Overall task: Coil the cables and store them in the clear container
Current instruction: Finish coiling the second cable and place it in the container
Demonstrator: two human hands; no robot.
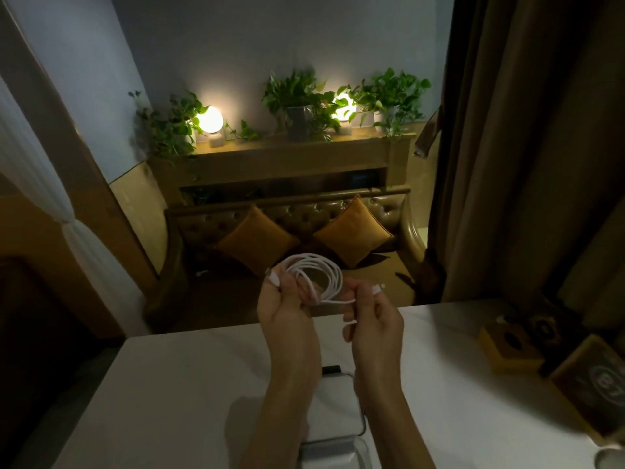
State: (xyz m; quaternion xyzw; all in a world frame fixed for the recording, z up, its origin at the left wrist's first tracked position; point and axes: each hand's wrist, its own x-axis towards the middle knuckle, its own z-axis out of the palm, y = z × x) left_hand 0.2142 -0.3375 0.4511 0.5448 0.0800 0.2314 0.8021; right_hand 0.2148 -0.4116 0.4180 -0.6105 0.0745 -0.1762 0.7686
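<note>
A white cable [319,270] is wound into a round coil of several loops, held up above the far edge of the white table [169,384]. My left hand [287,306] grips the coil on its left side, with one plug end sticking out near the thumb. My right hand [372,316] pinches the cable's other end just behind its plug [378,288]. Below my wrists, the clear container [338,411] sits on the table, partly hidden by both forearms; I cannot tell whether anything lies inside it.
Yellow-brown boxes [510,350] and a dark printed box [595,387] stand at the table's right. Beyond the table is a tufted sofa [294,214] with two orange cushions. Plants and two lit lamps sit on the shelf behind. A brown curtain [524,147] hangs at the right.
</note>
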